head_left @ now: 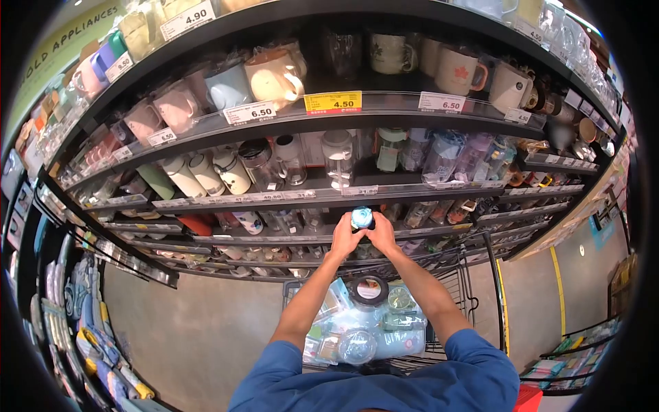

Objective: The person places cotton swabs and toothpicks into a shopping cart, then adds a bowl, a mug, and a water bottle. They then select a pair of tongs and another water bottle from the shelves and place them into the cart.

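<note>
Overhead, dark metal shelves (384, 117) are carrying glossy rounded mugs and clear jars. Below, a wire cart (467, 295) is holding plastic-wrapped goods. Left hand (345, 237) and right hand (382, 235) are gripping a small cylindrical bottle (362, 218), its body hidden.

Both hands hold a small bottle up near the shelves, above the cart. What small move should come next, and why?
Probably lower the bottle a little toward the cart. The left hand and the right hand grip it from both sides, clear of the shelf, and the cart right below already holds similar goods. Whether it belongs on the shelf instead cannot be told.
</note>
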Demonstrator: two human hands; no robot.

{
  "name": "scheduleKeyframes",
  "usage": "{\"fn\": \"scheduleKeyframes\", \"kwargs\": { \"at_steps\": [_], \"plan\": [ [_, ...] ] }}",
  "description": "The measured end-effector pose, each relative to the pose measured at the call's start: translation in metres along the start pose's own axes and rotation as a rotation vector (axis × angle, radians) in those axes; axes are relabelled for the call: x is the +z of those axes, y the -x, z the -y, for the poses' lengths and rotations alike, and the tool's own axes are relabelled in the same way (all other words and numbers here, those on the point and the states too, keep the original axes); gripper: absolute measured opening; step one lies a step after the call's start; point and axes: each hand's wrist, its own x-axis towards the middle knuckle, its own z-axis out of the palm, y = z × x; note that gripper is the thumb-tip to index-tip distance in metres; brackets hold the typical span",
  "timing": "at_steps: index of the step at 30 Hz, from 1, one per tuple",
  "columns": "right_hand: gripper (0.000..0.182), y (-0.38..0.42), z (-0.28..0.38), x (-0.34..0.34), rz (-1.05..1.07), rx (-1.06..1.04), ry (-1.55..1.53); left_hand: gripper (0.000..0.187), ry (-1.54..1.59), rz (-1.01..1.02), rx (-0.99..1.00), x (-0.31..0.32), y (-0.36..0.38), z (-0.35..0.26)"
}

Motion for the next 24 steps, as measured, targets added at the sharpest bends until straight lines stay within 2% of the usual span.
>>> {"fn": "scheduleKeyframes", "kwargs": {
  "at_steps": [1,2,4,5,6,8,9,12,13,14,16,18,20,21,22,24],
  "plan": [
    [0.049,-0.005,-0.006,0.004,0.042,0.071,0.026,0.057,-0.023,-0.065,0.02,0.004,-0.005,0.003],
    [0.049,-0.011,-0.012,0.008,0.04,0.078,0.027,0.057,-0.021,-0.058,0.019,0.005,-0.012,0.008],
    [0.047,-0.027,-0.015,0.009,0.168,0.254,0.184,0.043,-0.053,0.139,-0.148,0.002,-0.031,0.004],
    [0.049,-0.032,-0.016,0.008,0.166,0.237,0.145,0.035,-0.054,0.084,-0.098,0.001,-0.035,0.001],
    [0.049,-0.036,-0.021,0.012,0.169,0.246,0.146,0.048,-0.07,0.173,-0.193,-0.001,-0.043,-0.002],
    [0.054,-0.047,-0.045,0.028,0.002,0.165,0.057,0.066,-0.171,0.094,-0.113,0.01,-0.056,0.007],
    [0.054,-0.055,-0.056,0.034,0.013,0.172,0.108,0.079,-0.214,0.267,-0.225,0.008,-0.066,0.006],
    [0.062,-0.062,-0.065,0.04,0.013,0.144,0.206,0.074,-0.274,0.213,-0.112,0.024,-0.082,0.018],
    [0.068,-0.065,-0.062,0.034,0.142,0.284,0.127,0.073,-0.29,0.254,-0.081,0.028,-0.09,0.022],
    [0.068,-0.066,-0.06,0.032,0.137,0.294,0.124,0.073,-0.292,0.264,-0.079,0.032,-0.092,0.027],
    [0.068,-0.066,-0.056,0.03,0.107,0.269,0.148,0.08,-0.303,0.318,-0.156,0.027,-0.089,0.019],
    [0.073,-0.054,-0.057,0.02,0.118,0.235,0.127,0.073,-0.259,0.2,-0.185,0.023,-0.072,0.011],
    [0.072,-0.037,-0.035,-0.009,0.299,0.432,0.082,0.069,-0.198,0.119,-0.233,0.015,-0.052,0.004],
    [0.068,-0.018,-0.046,-0.004,0.108,0.246,-0.026,0.065,-0.111,0.084,-0.199,0.017,-0.046,0.016],
    [0.063,-0.006,-0.057,0.0,0.063,0.229,-0.085,0.064,-0.104,0.12,-0.245,0.011,-0.039,0.011],
    [0.061,0.028,-0.07,-0.01,0.043,0.257,-0.196,0.068,-0.019,-0.026,-0.099,0.009,-0.024,0.013]
  ]
}}
